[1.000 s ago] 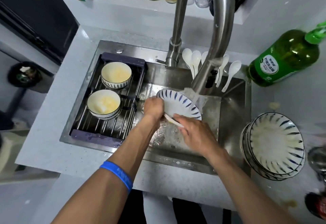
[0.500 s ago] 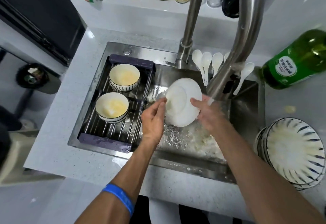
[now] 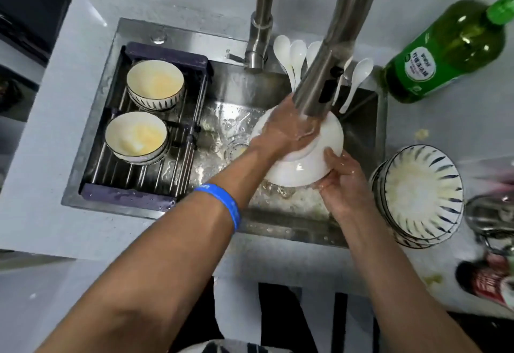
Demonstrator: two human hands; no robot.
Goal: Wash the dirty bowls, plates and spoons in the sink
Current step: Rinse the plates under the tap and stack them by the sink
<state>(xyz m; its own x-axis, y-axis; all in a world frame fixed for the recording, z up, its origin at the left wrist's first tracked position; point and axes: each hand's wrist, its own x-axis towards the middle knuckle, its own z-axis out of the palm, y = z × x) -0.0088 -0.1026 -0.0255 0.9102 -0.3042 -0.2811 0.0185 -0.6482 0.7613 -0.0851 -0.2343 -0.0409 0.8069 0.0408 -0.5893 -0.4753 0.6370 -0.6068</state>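
A white plate (image 3: 301, 169) is turned underside up under the running tap (image 3: 322, 85), over the sink (image 3: 228, 119). My left hand (image 3: 286, 130) lies flat on its base with water running over it. My right hand (image 3: 338, 177) grips the plate's near right rim, thumb on top. Two dirty bowls (image 3: 155, 84) (image 3: 136, 136) with yellowish residue sit on the rack (image 3: 144, 169) at the sink's left. Several white spoons (image 3: 294, 55) lean at the sink's back edge. A stack of striped dirty plates (image 3: 417, 194) stands on the counter to the right.
A green bottle (image 3: 450, 52) lies on the counter at the back right. A metal object (image 3: 492, 213) and a red can (image 3: 486, 283) are at the far right edge. Food scraps (image 3: 421, 134) dot the counter.
The plate went from face up to underside up and moved right under the tap. My left hand shifted from its left rim onto its base; my right hand moved to the near rim.
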